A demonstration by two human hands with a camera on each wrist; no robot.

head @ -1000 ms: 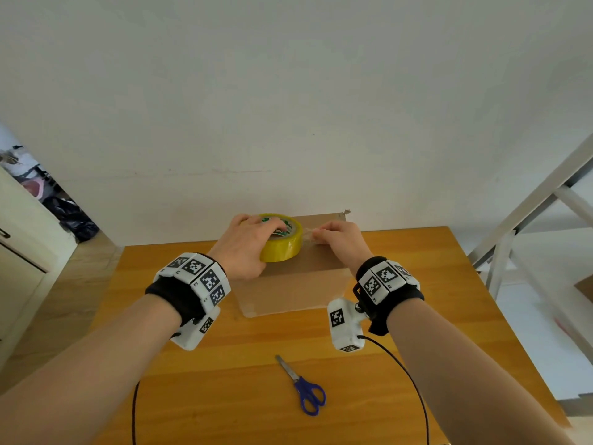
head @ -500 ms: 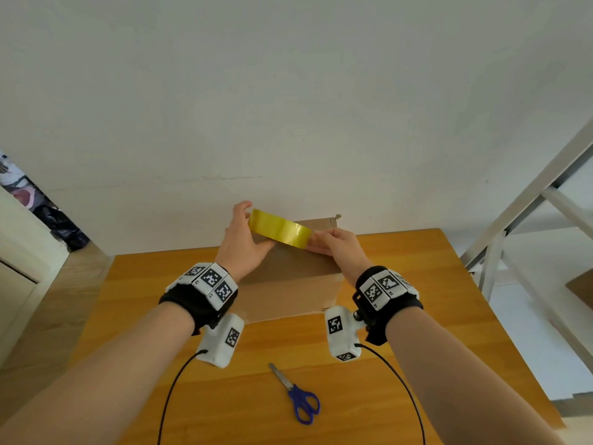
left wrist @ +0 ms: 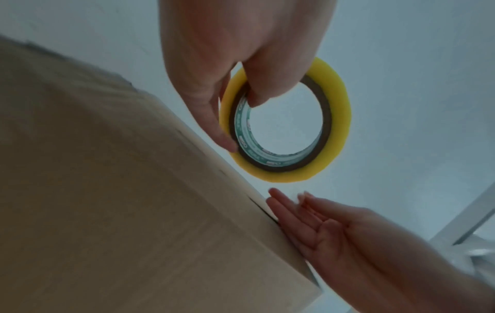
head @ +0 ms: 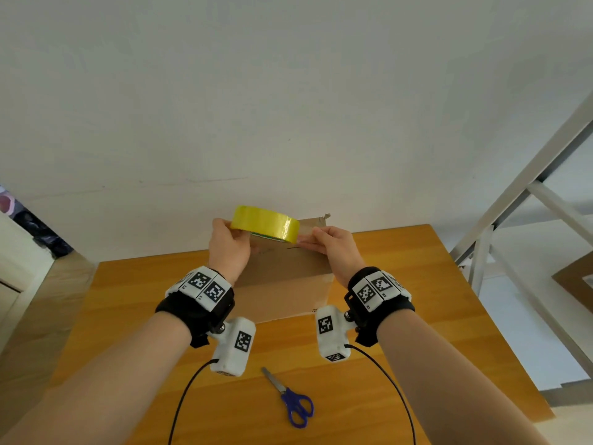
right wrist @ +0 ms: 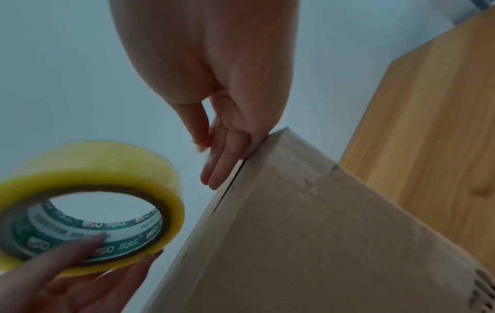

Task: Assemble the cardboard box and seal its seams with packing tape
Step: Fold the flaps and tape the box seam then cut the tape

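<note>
A brown cardboard box [head: 282, 281] stands on the wooden table [head: 417, 300] against the wall. Above its far top edge my left hand [head: 232, 239] grips a yellow roll of packing tape [head: 264, 223]. In the left wrist view the thumb hooks inside the roll [left wrist: 336, 118] and the fingers lie on its outer face. My right hand [head: 317, 244] is at the box's top edge just right of the roll. Its fingers [right wrist: 222, 167] lie straight along the edge, and the thumb pinches the clear free end of the tape against them.
Blue-handled scissors [head: 293, 403] lie on the table near the front, between my forearms. A white wall rises right behind the box. A grey metal frame [head: 519, 200] stands off the table's right side. The floor drops away on the left.
My left hand has lifted the roll off the box top and turned it from standing on edge to lying flat in the air. The right hand stayed at the tape end by the box edge.
</note>
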